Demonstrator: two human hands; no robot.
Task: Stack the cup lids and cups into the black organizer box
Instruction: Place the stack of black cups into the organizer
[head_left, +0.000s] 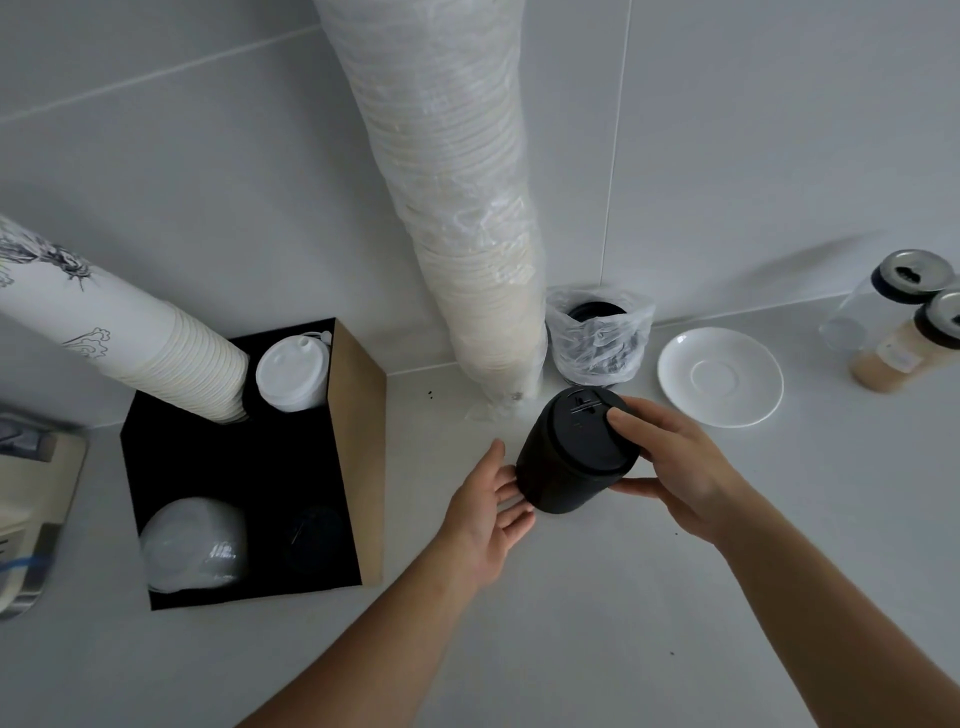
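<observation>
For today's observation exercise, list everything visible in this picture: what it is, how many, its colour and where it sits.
Organizer box: one, black, counter left.
Printed cup stack: one, white, box's back-left slot.
White lids: one stack, box's back-right slot.
Clear lids: one stack, front-left slot.
Wrapped cup stack: one, cream, against wall.
Bagged lids: one stack, black, by wall.
Black lid stack: one, held.
Saucer: one, white, right.
Jars: two, clear, far right.
Left hand: under the stack.
Right hand: gripping it.

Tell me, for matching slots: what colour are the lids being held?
Black, a stack of lids between both hands, clear in the head view.
</observation>
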